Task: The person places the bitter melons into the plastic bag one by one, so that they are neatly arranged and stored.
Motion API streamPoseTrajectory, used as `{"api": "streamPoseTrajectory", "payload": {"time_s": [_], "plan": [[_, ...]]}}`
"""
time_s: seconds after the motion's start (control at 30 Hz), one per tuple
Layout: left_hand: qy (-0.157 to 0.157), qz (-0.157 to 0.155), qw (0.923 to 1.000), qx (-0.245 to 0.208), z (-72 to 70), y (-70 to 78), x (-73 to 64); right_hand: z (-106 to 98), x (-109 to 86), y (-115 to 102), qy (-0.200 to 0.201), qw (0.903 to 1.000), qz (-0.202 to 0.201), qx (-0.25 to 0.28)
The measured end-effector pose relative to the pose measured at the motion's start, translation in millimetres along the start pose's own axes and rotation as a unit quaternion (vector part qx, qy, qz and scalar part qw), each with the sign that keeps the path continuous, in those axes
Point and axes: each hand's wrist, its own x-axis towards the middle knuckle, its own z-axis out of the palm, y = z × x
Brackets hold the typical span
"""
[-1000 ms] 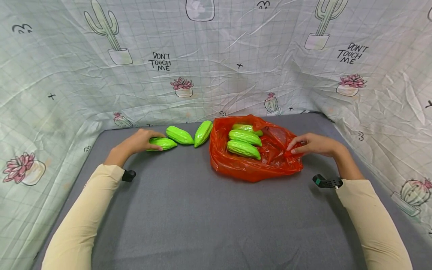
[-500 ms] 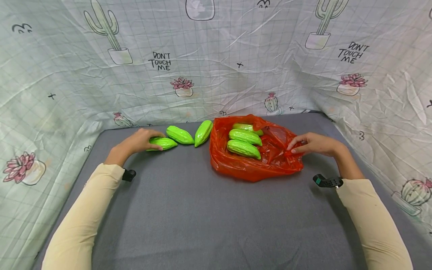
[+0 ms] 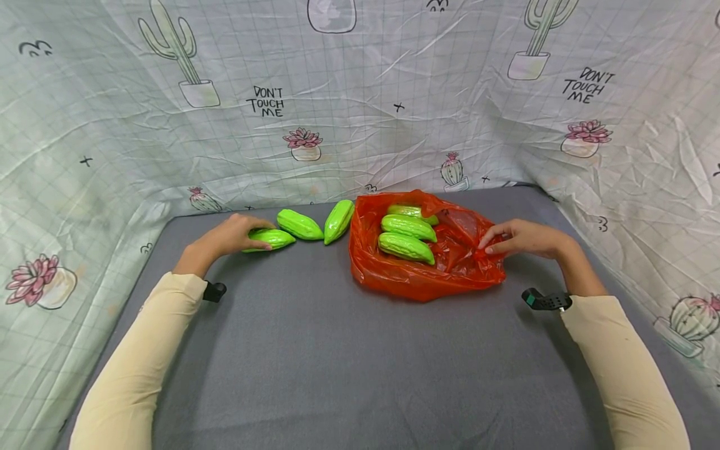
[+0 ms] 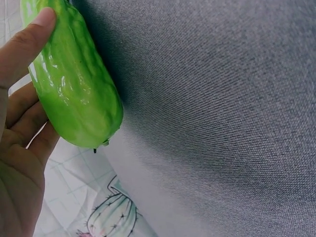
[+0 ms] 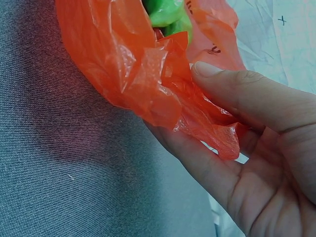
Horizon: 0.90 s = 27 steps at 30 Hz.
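Note:
My left hand (image 3: 235, 234) grips a green bitter melon (image 3: 275, 237) lying on the table at the left. In the left wrist view its thumb lies on one side of the bitter melon (image 4: 79, 94) and the fingers on the other. A red plastic bag (image 3: 394, 284) lies opened out right of centre, with three bitter melons (image 3: 406, 248) inside. At the bag's right end my right hand (image 3: 525, 239) pinches the bunched plastic. Close up, the red film (image 5: 163, 106) passes between thumb and fingers, and some fingers are hidden behind it.
Between the left hand and the bag, two more bitter melons, one slanted (image 3: 300, 225) and one more upright (image 3: 339, 222), lie near the back edge. A grey cloth covers the table (image 3: 360, 362). Cactus-printed sheets (image 3: 360, 94) hang behind and at both sides.

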Motion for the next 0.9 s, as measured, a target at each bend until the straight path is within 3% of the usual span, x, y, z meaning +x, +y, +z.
{"api": "streamPoseTrajectory", "payload": {"time_s": [0.23, 0.57, 0.9], "plan": [[0.013, 0.008, 0.9998, 0.01, -4.7, 3.5, -2.9, -1.1, 0.8, -1.8, -0.003, 1.0, 0.005, 0.003], [0.035, -0.005, 0.9994, -0.006, -12.6, 18.7, -3.4, -0.2, 1.4, 0.5, -0.003, 1.0, 0.006, 0.006], [0.03, -0.015, 0.9994, -0.007, -19.9, 36.0, -3.9, 0.0, 1.7, 1.4, -0.002, 1.0, 0.005, 0.006]]}}
